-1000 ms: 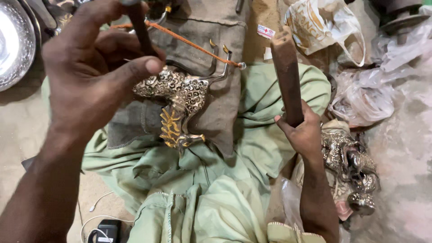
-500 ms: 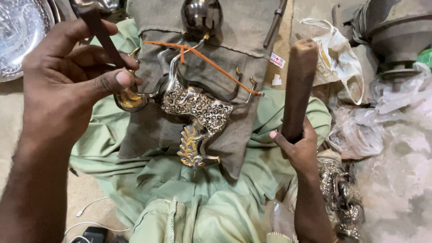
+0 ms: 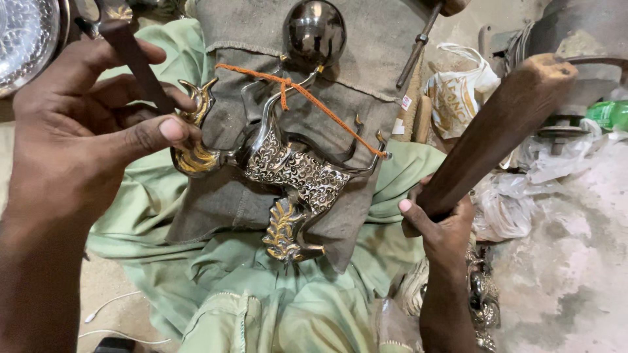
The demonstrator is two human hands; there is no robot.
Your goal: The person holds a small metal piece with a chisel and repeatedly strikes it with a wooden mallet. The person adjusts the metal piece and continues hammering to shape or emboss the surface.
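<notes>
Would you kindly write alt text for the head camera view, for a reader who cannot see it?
The left hand pinches a dark metal punch above an engraved silver and gold metal animal figure, while the right hand grips a thick brown wooden mallet. The figure lies on grey-brown cloth over pale green fabric, an orange cord tied across it.

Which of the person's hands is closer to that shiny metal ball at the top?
Left. The left hand, pinching a dark punch, is a little below and left of the metal ball. The right hand, gripping a wooden mallet, sits farther off, lower right.

Soft even daylight, mild glare, edges perhaps blurred
</notes>
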